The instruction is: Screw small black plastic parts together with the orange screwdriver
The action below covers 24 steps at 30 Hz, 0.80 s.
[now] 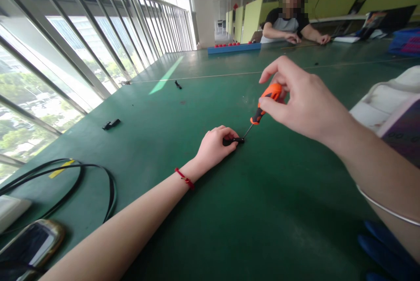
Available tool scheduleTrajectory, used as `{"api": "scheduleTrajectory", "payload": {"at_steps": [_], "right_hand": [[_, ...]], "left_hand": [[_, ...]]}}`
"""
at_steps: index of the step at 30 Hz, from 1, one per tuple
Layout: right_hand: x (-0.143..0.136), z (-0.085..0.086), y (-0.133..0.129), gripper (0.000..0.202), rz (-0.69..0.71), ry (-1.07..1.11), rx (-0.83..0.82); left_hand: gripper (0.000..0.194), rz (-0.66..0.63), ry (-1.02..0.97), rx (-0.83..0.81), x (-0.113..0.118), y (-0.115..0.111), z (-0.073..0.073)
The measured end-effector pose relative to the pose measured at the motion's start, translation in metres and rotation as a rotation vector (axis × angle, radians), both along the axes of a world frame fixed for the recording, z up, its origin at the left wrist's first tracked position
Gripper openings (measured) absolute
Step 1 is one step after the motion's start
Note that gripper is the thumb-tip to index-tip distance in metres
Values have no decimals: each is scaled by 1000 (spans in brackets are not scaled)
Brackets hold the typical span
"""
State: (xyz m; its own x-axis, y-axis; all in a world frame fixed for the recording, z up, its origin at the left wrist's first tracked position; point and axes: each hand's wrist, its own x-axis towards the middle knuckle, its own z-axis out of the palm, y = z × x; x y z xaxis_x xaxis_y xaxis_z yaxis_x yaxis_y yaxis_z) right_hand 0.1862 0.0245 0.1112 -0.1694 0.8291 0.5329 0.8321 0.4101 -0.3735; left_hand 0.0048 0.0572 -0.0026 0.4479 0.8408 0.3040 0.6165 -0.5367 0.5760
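On the green table (pixel 203 110), my left hand (pixel 216 146) is closed around a small black part (pixel 234 140), pressing it against the surface. A red cord bracelet circles that wrist. My right hand (pixel 292 97) grips the orange and black handle of a screwdriver (pixel 257 115), which slants down to the left. Its tip meets or nearly meets the right end of the black part; the exact contact is too small to tell. Two other small black pieces lie apart on the table, one near the left edge (pixel 111 124) and one farther back (pixel 178 84).
Black cables (pixel 111 184), a phone (pixel 31 246) and a white object (pixel 13 211) lie at the left. A blue strip with red pieces (pixel 234 48) stands at the back; a person sits beyond. White containers (pixel 377 101) are at the right, a blue object (pixel 383 246) below.
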Motion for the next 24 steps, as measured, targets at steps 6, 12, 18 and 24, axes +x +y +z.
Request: {"api": "scheduleTrajectory", "payload": {"at_steps": [6,12,18,24], "right_hand": [[-1,1,-2,19,5,-17,-28],[0,-1,-1,19,-37,-51,2],[-1,-1,-1,27,-18,-10,6],[-2,-1,-2,25,-11,-41,-11]], "left_hand": [[15,-5,-6,-5,0,0,0],[15,0,3,-5,1,0,1],[15,-4,4,-4,0,-1,1],[15,2,5,-10,0,0,0]]}}
